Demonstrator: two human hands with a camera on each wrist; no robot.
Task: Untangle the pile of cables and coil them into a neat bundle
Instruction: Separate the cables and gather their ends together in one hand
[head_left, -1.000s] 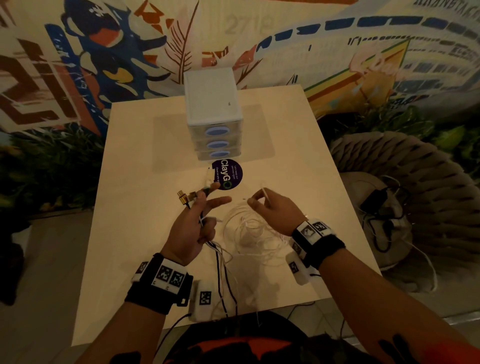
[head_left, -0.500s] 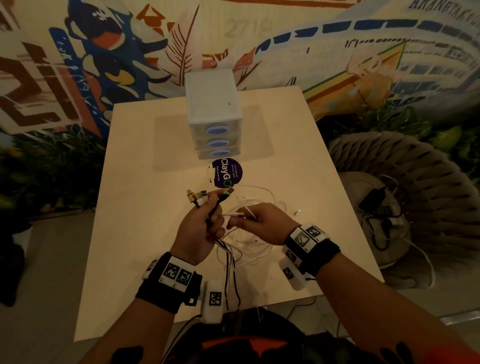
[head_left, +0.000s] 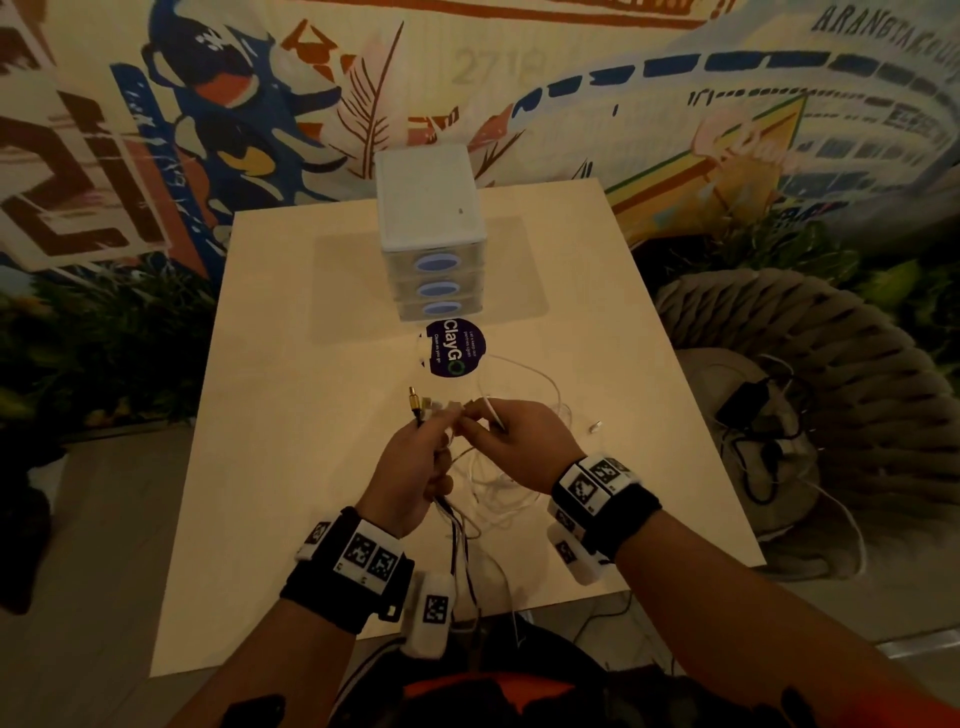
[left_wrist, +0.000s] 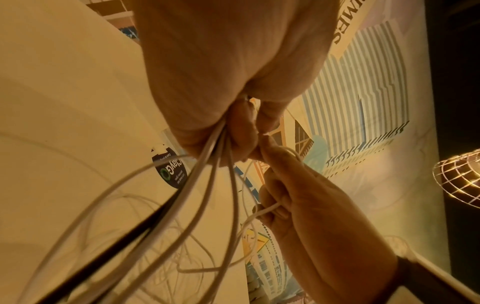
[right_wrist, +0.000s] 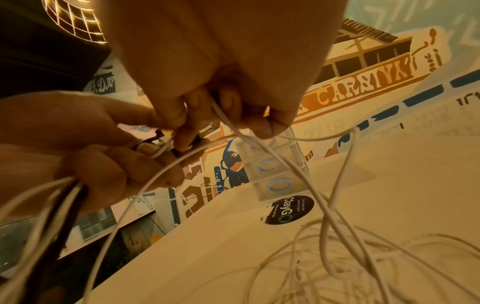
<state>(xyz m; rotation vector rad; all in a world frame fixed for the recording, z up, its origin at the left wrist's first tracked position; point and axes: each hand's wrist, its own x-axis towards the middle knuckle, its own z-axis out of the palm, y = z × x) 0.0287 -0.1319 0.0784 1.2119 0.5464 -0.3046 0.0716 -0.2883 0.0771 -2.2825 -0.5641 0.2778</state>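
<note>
My left hand (head_left: 415, 457) grips a bunch of white and black cables (left_wrist: 207, 164) above the table, their plug ends (head_left: 423, 405) sticking out past the fingers. Right beside it, my right hand (head_left: 511, 431) pinches a white cable (right_wrist: 246, 135) and touches the left hand's fingertips. A loose tangle of white cable (head_left: 498, 488) lies on the table under both hands; in the right wrist view the tangle (right_wrist: 363, 267) spreads over the tabletop. The held cables trail down toward the table's near edge (head_left: 462, 551).
A small white three-drawer unit (head_left: 431, 234) stands at the table's middle back, with a round dark sticker (head_left: 454, 348) in front of it. A small plug end (head_left: 596, 427) lies to the right. A woven chair (head_left: 805, 389) with dark cables stands right of the light table (head_left: 291, 364).
My right hand has moved left with its white cable and now meets the left hand. The left hand's fingers have curled round the cable bunch.
</note>
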